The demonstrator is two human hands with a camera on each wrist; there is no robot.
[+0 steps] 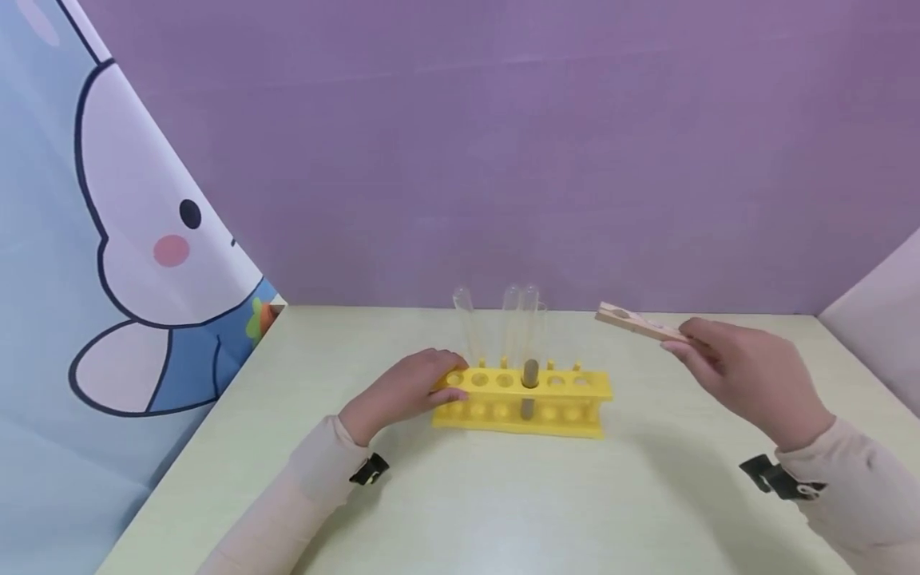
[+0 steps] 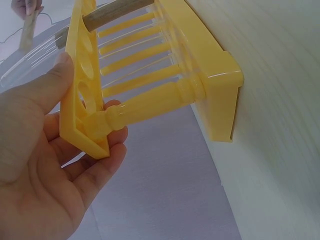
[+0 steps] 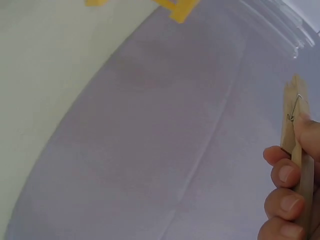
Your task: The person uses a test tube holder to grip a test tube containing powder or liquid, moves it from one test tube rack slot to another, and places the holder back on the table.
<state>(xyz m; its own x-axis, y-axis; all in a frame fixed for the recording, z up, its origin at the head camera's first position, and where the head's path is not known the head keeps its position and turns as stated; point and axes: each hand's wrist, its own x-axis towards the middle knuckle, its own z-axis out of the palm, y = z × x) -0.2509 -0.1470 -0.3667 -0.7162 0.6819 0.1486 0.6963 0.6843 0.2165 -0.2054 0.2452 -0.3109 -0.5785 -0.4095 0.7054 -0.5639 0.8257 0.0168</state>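
Observation:
A yellow test tube rack (image 1: 575, 387) stands on the table. My left hand (image 1: 413, 387) grips the left end of its top plate, thumb on the near side and fingers round the far side, as the left wrist view shows on the plate (image 2: 75, 65). Several clear test tubes (image 1: 530, 319) stand bottom-up along the rack's back. A grey-brown rounded cylinder (image 1: 530, 373) sits upright in one of its holes. Off to the rack's right, my right hand (image 1: 747, 375) holds a wooden test tube clamp (image 1: 632, 321) in the air, its spring (image 3: 295, 107) visible and its tip pointing left.
The pale table (image 1: 503, 495) runs back to a purple backdrop (image 1: 503, 160). On the left hangs a blue cloth (image 1: 43, 239) with a cartoon figure, and a pale panel (image 1: 884, 311) borders the right side. Both forearms wear light sleeves with black wrist straps (image 1: 782, 479).

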